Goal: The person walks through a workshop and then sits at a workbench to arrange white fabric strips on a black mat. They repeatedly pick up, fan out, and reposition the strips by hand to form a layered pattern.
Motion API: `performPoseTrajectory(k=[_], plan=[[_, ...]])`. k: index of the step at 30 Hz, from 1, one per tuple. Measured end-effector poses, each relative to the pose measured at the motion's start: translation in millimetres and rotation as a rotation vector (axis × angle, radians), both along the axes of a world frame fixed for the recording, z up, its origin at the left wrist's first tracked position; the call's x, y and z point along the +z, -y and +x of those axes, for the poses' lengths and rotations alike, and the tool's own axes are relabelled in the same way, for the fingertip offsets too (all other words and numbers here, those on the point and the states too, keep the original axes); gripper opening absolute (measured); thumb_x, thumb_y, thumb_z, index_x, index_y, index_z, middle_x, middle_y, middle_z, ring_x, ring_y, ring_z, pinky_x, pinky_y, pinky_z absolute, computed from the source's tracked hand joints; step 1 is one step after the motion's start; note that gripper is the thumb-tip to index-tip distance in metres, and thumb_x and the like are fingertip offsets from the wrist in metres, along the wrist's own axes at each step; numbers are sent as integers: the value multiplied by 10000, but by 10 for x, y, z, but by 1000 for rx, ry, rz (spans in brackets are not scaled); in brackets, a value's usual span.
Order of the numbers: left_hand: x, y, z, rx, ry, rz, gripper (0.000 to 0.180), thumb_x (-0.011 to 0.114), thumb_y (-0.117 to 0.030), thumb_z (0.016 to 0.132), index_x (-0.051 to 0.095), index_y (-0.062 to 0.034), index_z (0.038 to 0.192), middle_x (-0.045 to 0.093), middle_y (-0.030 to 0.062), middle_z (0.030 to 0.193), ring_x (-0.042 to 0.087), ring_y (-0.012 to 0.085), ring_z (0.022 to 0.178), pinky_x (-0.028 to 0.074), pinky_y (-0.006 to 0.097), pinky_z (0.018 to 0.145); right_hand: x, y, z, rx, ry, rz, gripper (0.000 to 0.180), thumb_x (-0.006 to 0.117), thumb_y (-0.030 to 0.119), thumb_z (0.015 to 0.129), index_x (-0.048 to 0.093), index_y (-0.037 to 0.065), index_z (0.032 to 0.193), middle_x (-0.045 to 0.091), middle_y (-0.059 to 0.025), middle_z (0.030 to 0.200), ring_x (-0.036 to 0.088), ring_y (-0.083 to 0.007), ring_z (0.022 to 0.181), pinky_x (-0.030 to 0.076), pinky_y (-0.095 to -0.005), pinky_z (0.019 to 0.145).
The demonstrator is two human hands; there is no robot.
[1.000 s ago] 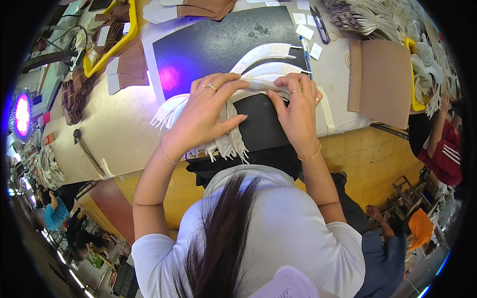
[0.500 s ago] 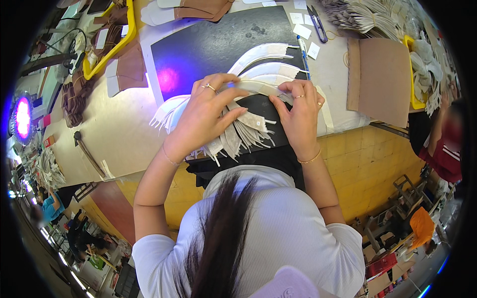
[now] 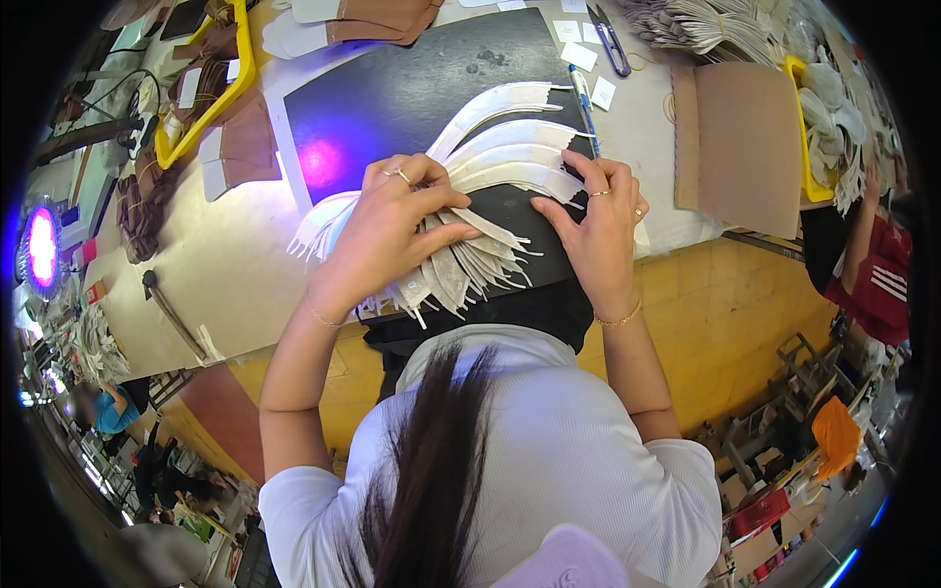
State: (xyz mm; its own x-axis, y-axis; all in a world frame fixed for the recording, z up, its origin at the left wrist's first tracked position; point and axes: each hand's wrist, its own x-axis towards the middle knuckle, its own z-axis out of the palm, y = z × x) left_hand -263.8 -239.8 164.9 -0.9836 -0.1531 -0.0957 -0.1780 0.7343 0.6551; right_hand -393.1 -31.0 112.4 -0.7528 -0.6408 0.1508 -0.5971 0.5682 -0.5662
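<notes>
Pale curved strips (image 3: 515, 147) with thin cord tails fan out over a black mat (image 3: 470, 64). My left hand (image 3: 402, 216) is closed over a bundle of similar greyish strips (image 3: 461, 265), its thumb and fingers pinching the upper ones. At the right ends of the fanned strips is my right hand (image 3: 606, 211), thumb and index finger apart. Its index fingertip is at a strip's end; whether it presses on it I cannot tell. More white strips (image 3: 323, 220) stick out to the left behind my left wrist.
A pen (image 3: 582, 95), snips (image 3: 610, 41) and small paper slips (image 3: 578, 56) lie by the mat's right edge. Brown panels (image 3: 737, 147) are at the right, a yellow tray (image 3: 245, 69) at the left. A lamp (image 3: 42, 247) glows far left. A person in red (image 3: 875, 279) is at far right.
My right hand has drawn slightly away from the strips and its fingers have spread. The strip that lay between both hands now rests with the fanned ones. My left hand shifted a little.
</notes>
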Motion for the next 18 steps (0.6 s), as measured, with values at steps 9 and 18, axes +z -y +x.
performPoseTrajectory(k=[9,18], plan=[[-45,11,-18,-16,45,-65,241,757,-293,850,751,-76,953,604,61,971,571,260,999,382,393,965,-10,-34,-51,-49,55,-17,358,843,222,789,667,91,1071,563,-73,1086,538,-240,1047,327,-384,952],[-21,-65,-63,12,-49,-46,258,671,-164,887,717,-91,1130,639,83,993,570,259,1060,388,401,964,136,-217,-180,314,796,-329,149,731,191,882,696,81,977,641,-56,969,605,-231,930,363,-384,884]])
